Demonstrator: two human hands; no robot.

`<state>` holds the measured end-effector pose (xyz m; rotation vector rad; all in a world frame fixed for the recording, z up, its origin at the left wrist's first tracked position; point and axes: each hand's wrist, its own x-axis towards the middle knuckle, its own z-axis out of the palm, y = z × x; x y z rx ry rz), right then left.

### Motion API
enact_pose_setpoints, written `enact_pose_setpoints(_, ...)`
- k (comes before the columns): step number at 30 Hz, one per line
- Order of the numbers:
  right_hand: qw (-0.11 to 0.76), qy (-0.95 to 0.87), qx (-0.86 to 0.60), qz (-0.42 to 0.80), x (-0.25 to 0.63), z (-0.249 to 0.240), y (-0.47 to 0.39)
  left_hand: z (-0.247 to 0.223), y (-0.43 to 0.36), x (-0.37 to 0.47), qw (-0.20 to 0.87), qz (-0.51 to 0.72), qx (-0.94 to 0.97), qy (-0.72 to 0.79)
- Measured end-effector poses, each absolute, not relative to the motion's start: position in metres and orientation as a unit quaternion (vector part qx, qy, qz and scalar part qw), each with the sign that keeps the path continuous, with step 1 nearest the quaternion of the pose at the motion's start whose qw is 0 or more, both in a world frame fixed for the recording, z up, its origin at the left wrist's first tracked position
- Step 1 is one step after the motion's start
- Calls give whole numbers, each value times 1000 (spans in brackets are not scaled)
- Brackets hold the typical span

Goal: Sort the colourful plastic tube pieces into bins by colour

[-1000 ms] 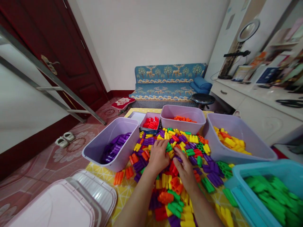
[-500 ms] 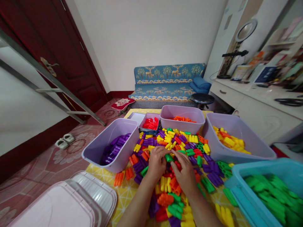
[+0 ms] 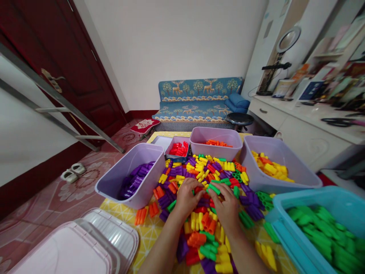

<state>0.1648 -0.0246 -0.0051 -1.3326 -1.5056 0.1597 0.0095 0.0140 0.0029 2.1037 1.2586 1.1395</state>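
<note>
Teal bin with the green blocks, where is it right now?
In the head view, the teal bin stands at lower right, to the right of the right hand and nearer the camera than the lavender bin holding mostly yellow blocks.

Dark-blue box [image 3: 312, 90] on desk, pale lettering, too blurred to read

Over the pile of blocks [image 3: 197, 221], the palm side of the left hand [image 3: 186, 196] is hidden, so whether a block is gripped there cannot be told. Right of the pile, the turquoise bin [image 3: 296, 245] is cut off; left of it, the stacked lids [image 3: 76, 247] are cropped below. Well beyond its right side, shelf items [image 3: 349, 85] are blurred.
</note>
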Motion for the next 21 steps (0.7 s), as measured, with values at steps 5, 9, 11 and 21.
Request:
enact_pose_setpoints(5,635,-510,-574,85,175,20,-35,1,15,9,228,411,749,467)
enact_pose_setpoints(9,738,-339,-567,137,184,39,-40,2,15,9,236,415,742,471)
enact_pose_setpoints(11,764,-307,-542,167,186,42,-39,2,15,9,236,415,742,470)
enact_pose_setpoints(21,852,-253,-440,127,185,73,-47,-1,16,9,235,419,740,471)
